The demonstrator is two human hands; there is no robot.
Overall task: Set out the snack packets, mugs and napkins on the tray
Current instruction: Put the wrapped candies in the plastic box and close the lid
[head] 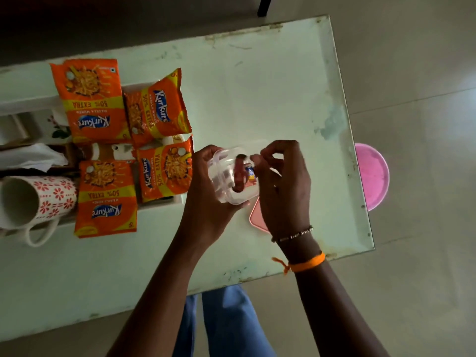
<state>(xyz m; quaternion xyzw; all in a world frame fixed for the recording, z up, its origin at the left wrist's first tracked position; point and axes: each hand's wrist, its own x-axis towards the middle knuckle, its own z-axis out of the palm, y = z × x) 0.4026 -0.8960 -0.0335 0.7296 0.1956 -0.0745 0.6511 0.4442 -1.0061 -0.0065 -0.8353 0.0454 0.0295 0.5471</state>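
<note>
Several orange snack packets (105, 197) lie on a white tray (159, 206) at the left of the table. A white mug with red flowers (38, 199) lies on its side at the tray's near left. White napkins (31, 157) sit behind it. My left hand (206, 191) grips a small clear plastic container (229, 173) above the table, right of the tray. My right hand (283, 186) pinches a small wrapped sweet (250, 173) at the container's open mouth. A second mug (113, 150) shows partly between the packets.
A pink lid (256, 217) lies on the pale green table (257, 94) under my right hand. A pink stool (373, 176) stands on the floor beyond the table's right edge. The table's right and near edges are close to my hands.
</note>
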